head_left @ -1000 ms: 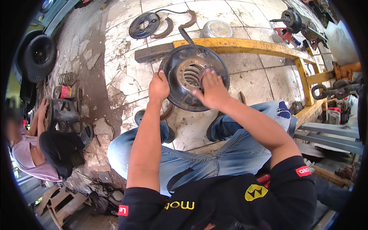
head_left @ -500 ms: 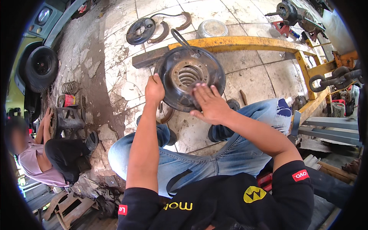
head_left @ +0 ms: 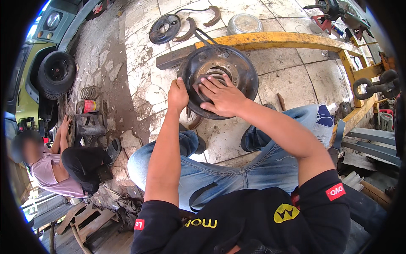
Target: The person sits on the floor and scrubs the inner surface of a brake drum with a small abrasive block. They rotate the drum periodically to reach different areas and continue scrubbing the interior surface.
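Observation:
A round black brake backing plate (head_left: 248,80) with a rusty centre is tilted in front of me, a black hose at its top. Coils of a spring (head_left: 218,71) show through its centre hole. My left hand (head_left: 178,94) is closed on the plate's left rim. Across the lower middle of the plate lies my right hand (head_left: 224,98), its fingers stretched and pressing a thin brown piece that looks like sandpaper (head_left: 196,88) against the surface. Most of that piece is hidden under the fingers.
A yellow metal frame (head_left: 292,39) stands behind the plate. Beyond it lie another backing plate (head_left: 157,35), brake shoes (head_left: 211,17) and a round metal part (head_left: 245,24). A heavy chain (head_left: 376,88) hangs at right. At left, a person (head_left: 53,173) squats near a stool (head_left: 91,128).
My right hand has slid left and up across the plate, with the brown piece under it. My left hand keeps its hold on the rim. The whole view has shifted slightly.

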A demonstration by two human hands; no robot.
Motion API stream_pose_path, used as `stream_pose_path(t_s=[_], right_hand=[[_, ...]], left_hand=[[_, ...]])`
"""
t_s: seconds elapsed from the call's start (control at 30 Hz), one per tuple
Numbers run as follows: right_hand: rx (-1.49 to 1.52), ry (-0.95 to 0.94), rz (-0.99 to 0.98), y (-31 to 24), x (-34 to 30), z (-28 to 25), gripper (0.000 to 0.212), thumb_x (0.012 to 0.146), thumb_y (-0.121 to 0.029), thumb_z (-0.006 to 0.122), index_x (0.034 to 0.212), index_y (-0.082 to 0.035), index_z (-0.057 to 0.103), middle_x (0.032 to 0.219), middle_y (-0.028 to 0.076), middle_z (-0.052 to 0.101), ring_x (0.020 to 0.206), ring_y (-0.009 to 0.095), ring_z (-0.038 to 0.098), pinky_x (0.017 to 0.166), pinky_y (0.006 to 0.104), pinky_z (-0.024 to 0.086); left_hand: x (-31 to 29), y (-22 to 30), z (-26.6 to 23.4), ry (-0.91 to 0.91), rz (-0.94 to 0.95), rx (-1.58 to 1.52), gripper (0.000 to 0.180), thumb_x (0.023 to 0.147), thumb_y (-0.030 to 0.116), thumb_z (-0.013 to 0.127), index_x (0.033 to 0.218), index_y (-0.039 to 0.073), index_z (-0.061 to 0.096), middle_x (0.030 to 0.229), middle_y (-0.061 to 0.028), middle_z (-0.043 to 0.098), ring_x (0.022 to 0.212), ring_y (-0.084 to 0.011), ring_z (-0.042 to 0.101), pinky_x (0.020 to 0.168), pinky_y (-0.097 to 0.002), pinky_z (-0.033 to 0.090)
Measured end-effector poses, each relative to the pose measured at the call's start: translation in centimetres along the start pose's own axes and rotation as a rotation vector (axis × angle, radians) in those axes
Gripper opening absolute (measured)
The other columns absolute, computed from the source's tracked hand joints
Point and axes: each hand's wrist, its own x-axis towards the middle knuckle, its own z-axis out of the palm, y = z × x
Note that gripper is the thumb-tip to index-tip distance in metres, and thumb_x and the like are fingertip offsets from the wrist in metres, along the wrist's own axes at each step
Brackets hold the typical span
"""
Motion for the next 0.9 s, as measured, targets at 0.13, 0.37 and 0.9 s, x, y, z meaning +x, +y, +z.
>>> stream_pose_path(t_s=[0.13,0.37,0.9], right_hand=[[-0.048,-0.117,-0.088,1.7,-5.0,-0.7,0.074,0.097,-0.059,0.028,0.149,-0.007,0.027,0.157,0.012,0.022,0.146,0.026,0.019,0.116,0.0575,0.009],[-0.019,-0.015,0.042,0.4,2.7,-0.3,0.074,0.098,-0.058,0.023,0.149,-0.004,0.026,0.158,0.013,0.021,0.147,0.027,0.017,0.117,0.0557,0.009],[-0.049,0.031,0.442,2.7,2.6,-1.6,0.07,0.099,-0.055,0.024,0.149,-0.006,0.028,0.157,0.011,0.022,0.146,0.027,0.017,0.115,0.0588,0.007]], left_hand=[[-0.4,0.1,0.1,0.003,-0.009,0.009,0.049,0.102,0.04,0.032,0.105,-0.004,0.054,0.101,-0.0313,0.062,0.097,-0.0487,0.058,0.085,-0.0487,0.045],[-0.3,0.3,-0.2,-0.017,-0.011,-0.012,0.05,0.102,0.04,0.031,0.108,-0.004,0.053,0.105,-0.0322,0.061,0.101,-0.0492,0.056,0.088,-0.0495,0.043],[-0.3,0.9,-0.3,-0.043,-0.077,-0.022,0.051,0.102,0.041,0.033,0.108,-0.004,0.056,0.104,-0.0296,0.062,0.101,-0.0459,0.058,0.088,-0.047,0.044]])
